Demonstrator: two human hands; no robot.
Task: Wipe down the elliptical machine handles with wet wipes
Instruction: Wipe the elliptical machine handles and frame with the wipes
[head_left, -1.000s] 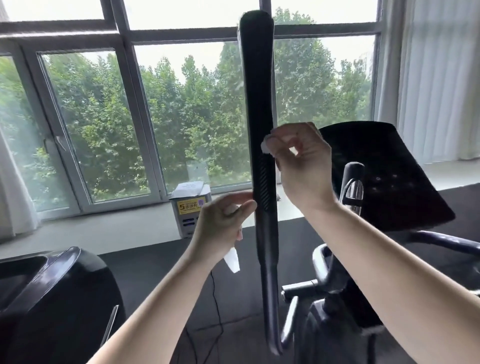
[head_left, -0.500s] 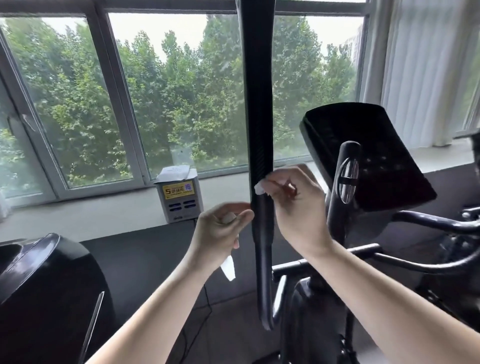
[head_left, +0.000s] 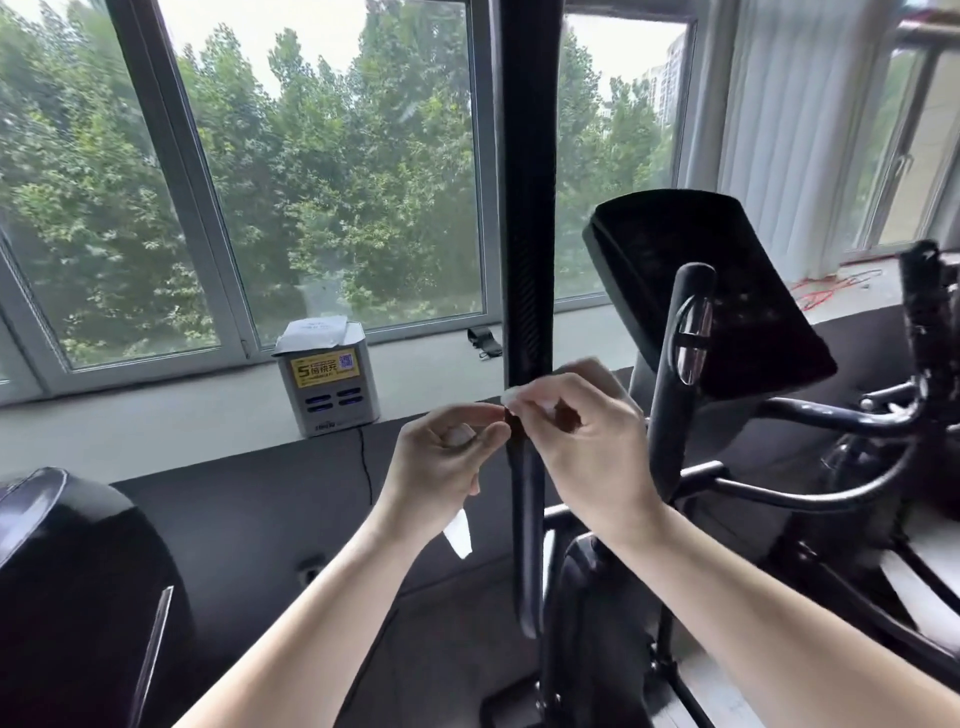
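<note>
1. Elliptical handle (head_left: 527, 218): a long black bar standing upright through the middle of the view. Its top runs past the upper edge, and its lower end tapers down in front of the machine's base.
2. Right hand (head_left: 592, 447): raised at the lower part of the handle, on its right side. Thumb and curled fingers pinch a wet wipe (head_left: 517, 396), whose white edge lies against the bar.
3. Left hand (head_left: 441, 460): on the handle's left side, level with the right hand. The fingers are curled, and the thumb and forefinger tips meet just beside the bar. A white strip (head_left: 459, 534), gripped in the curled fingers, hangs below the palm. Whether the strip and the wipe are one sheet cannot be told.
4. Console (head_left: 717, 291): a dark, tilted panel to the right of the handle. In front of it stands a short black grip (head_left: 667, 415) with a silver plate.
5. Window sill (head_left: 156, 410): carries a grey box (head_left: 327, 395) with a yellow label, paper on top and a cable dropping from it. Trees fill the window (head_left: 337, 182) behind.
6. Rounded black housing (head_left: 67, 597): lower left.
</note>
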